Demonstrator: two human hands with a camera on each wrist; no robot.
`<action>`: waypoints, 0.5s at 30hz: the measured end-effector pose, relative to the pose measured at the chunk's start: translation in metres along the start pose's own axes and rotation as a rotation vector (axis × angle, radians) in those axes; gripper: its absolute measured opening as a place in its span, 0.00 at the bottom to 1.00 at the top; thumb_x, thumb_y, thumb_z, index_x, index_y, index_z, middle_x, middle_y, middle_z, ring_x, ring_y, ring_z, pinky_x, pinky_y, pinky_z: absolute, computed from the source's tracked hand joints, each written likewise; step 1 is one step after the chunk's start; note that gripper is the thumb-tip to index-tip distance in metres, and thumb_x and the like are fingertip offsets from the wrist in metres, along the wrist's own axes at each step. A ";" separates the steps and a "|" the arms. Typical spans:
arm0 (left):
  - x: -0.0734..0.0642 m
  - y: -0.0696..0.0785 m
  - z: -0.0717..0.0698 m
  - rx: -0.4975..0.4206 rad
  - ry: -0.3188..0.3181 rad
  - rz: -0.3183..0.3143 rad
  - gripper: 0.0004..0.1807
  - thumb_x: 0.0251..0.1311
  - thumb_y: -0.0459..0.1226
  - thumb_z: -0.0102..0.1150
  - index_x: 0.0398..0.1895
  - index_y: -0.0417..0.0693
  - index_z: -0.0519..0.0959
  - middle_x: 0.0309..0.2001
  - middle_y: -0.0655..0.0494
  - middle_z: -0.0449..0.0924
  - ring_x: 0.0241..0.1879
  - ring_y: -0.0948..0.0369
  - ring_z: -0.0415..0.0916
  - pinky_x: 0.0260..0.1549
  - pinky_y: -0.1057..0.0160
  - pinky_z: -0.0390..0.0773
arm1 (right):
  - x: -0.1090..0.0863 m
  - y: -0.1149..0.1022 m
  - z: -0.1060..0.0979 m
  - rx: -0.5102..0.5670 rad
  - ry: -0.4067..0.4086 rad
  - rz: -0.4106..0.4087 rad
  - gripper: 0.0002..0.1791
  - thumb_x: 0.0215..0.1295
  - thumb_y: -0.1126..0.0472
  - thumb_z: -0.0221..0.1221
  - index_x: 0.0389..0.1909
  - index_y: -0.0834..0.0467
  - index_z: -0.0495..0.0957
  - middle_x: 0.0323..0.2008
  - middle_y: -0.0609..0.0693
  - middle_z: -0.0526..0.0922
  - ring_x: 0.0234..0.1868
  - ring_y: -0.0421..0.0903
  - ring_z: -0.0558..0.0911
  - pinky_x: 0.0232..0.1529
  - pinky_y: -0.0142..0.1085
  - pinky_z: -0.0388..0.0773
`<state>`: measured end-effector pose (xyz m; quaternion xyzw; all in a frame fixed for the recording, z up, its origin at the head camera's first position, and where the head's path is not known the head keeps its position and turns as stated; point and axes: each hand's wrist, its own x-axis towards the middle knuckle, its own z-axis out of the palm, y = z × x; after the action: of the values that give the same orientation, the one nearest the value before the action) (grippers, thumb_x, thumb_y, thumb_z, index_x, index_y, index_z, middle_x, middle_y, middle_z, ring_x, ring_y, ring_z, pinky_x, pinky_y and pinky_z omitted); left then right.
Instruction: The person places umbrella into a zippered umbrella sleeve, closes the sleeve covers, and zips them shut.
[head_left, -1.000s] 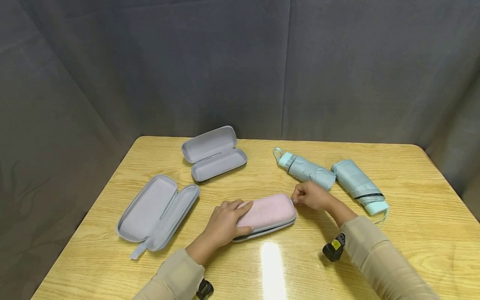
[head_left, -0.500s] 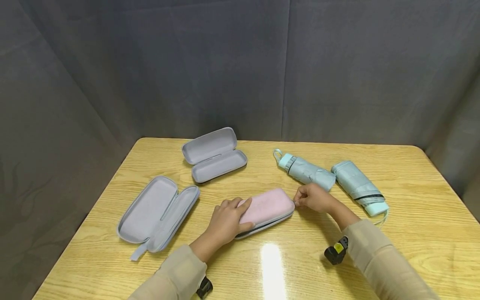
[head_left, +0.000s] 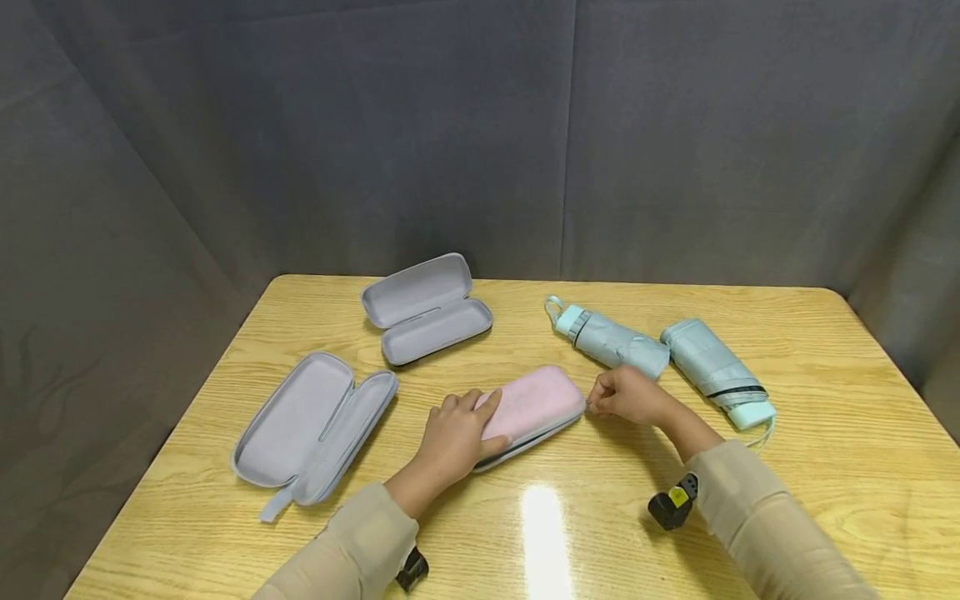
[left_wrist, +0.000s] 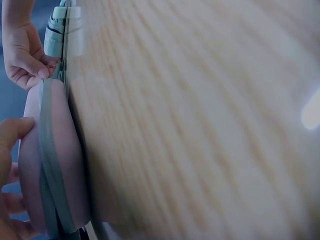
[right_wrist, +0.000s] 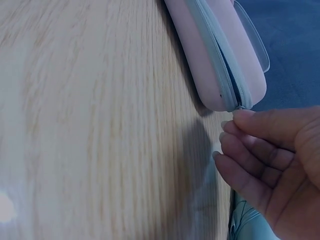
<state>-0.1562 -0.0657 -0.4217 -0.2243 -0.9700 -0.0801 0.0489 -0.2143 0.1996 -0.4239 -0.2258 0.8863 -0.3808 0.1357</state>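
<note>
A pink zip case (head_left: 534,403) with a grey zip band lies on the wooden table, lid down. My left hand (head_left: 453,437) holds its left end, fingers over the top and thumb along the near side. At the other end, my right hand (head_left: 626,396) pinches the zip pull (right_wrist: 240,107) between thumb and forefinger. In the right wrist view, a dark gap runs between the zip's two tapes (right_wrist: 220,55) up to the pull. The left wrist view shows the zip band (left_wrist: 50,145) along the case's side, with the left thumb (left_wrist: 19,129) against the pink shell.
Two grey cases lie opened: one at the left (head_left: 300,425) with a strap, another at the back (head_left: 431,307). Behind the right hand lies a folded light-blue umbrella (head_left: 618,340); a second umbrella (head_left: 712,367) is to its right. A dark curtain (head_left: 420,133) hangs behind the table.
The pink case has turned on the table, its right end swinging away toward the back. My left hand has shifted slightly right with it; the right hand stays at the zip end.
</note>
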 end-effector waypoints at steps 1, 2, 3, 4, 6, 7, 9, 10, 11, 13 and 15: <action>0.000 0.000 0.000 0.003 0.001 0.000 0.35 0.49 0.59 0.49 0.59 0.51 0.65 0.50 0.48 0.69 0.42 0.49 0.69 0.33 0.51 0.70 | 0.000 -0.001 0.000 0.005 -0.002 0.001 0.03 0.49 0.71 0.57 0.20 0.66 0.76 0.19 0.51 0.78 0.21 0.43 0.75 0.20 0.32 0.72; 0.000 0.000 0.000 0.003 0.001 -0.001 0.35 0.50 0.59 0.49 0.59 0.51 0.65 0.50 0.48 0.69 0.42 0.49 0.69 0.33 0.51 0.70 | 0.000 -0.001 0.000 0.009 -0.005 -0.002 0.03 0.49 0.72 0.57 0.20 0.66 0.76 0.19 0.51 0.78 0.21 0.43 0.75 0.21 0.33 0.72; 0.000 0.000 -0.001 0.004 0.000 -0.002 0.35 0.50 0.59 0.49 0.59 0.51 0.65 0.50 0.48 0.69 0.42 0.48 0.69 0.33 0.51 0.70 | 0.000 -0.001 0.000 0.014 -0.008 -0.004 0.03 0.48 0.72 0.58 0.20 0.66 0.76 0.19 0.51 0.78 0.20 0.43 0.76 0.21 0.33 0.72; 0.000 0.000 -0.001 0.001 -0.003 -0.003 0.35 0.50 0.59 0.49 0.59 0.51 0.65 0.50 0.48 0.69 0.42 0.48 0.69 0.33 0.51 0.70 | 0.000 -0.001 0.000 0.016 -0.012 -0.005 0.03 0.48 0.72 0.58 0.19 0.65 0.76 0.19 0.50 0.78 0.20 0.43 0.76 0.21 0.33 0.73; 0.001 0.000 -0.002 -0.001 -0.011 0.000 0.35 0.50 0.59 0.49 0.59 0.51 0.65 0.50 0.48 0.69 0.43 0.48 0.69 0.33 0.50 0.70 | 0.000 -0.002 0.000 0.023 -0.016 -0.001 0.03 0.48 0.72 0.58 0.19 0.65 0.76 0.19 0.50 0.78 0.21 0.43 0.76 0.21 0.34 0.73; 0.001 -0.001 -0.002 -0.005 -0.013 0.005 0.35 0.49 0.59 0.49 0.59 0.51 0.65 0.50 0.47 0.69 0.42 0.48 0.69 0.33 0.50 0.70 | 0.000 -0.002 0.000 0.024 -0.015 0.005 0.03 0.48 0.72 0.58 0.19 0.65 0.76 0.19 0.50 0.78 0.21 0.43 0.76 0.21 0.34 0.73; 0.002 -0.002 -0.004 -0.011 -0.018 0.018 0.36 0.49 0.59 0.50 0.59 0.50 0.65 0.50 0.47 0.69 0.42 0.47 0.69 0.33 0.50 0.71 | -0.001 -0.002 0.000 0.019 -0.013 0.016 0.03 0.48 0.72 0.57 0.19 0.65 0.76 0.19 0.50 0.78 0.21 0.43 0.76 0.21 0.34 0.73; 0.002 -0.002 -0.004 -0.015 -0.021 0.029 0.36 0.49 0.59 0.50 0.58 0.50 0.65 0.50 0.47 0.69 0.42 0.47 0.69 0.33 0.51 0.71 | -0.001 -0.002 0.001 0.017 -0.010 0.024 0.03 0.48 0.72 0.57 0.19 0.65 0.77 0.19 0.50 0.78 0.21 0.43 0.76 0.21 0.34 0.73; 0.002 -0.003 -0.004 -0.014 -0.023 0.039 0.36 0.49 0.59 0.50 0.58 0.49 0.65 0.50 0.47 0.69 0.42 0.48 0.69 0.33 0.51 0.71 | -0.001 -0.002 0.001 0.020 -0.006 0.031 0.03 0.48 0.72 0.57 0.19 0.65 0.77 0.19 0.50 0.78 0.21 0.43 0.76 0.21 0.34 0.73; 0.002 -0.004 -0.005 -0.015 -0.031 0.059 0.36 0.49 0.59 0.50 0.58 0.49 0.65 0.50 0.47 0.69 0.43 0.48 0.69 0.35 0.51 0.71 | -0.002 -0.002 0.002 0.025 0.002 0.047 0.03 0.49 0.72 0.57 0.20 0.65 0.77 0.20 0.50 0.78 0.22 0.44 0.76 0.22 0.34 0.73; 0.002 -0.005 -0.007 -0.012 -0.043 0.080 0.36 0.50 0.59 0.50 0.59 0.48 0.65 0.51 0.46 0.69 0.44 0.48 0.69 0.38 0.51 0.69 | -0.002 -0.001 0.003 0.028 0.009 0.053 0.03 0.50 0.72 0.56 0.21 0.65 0.77 0.20 0.50 0.78 0.22 0.44 0.76 0.23 0.35 0.74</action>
<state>-0.1596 -0.0706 -0.4157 -0.2649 -0.9606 -0.0792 0.0299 -0.2109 0.1987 -0.4249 -0.1984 0.8872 -0.3905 0.1452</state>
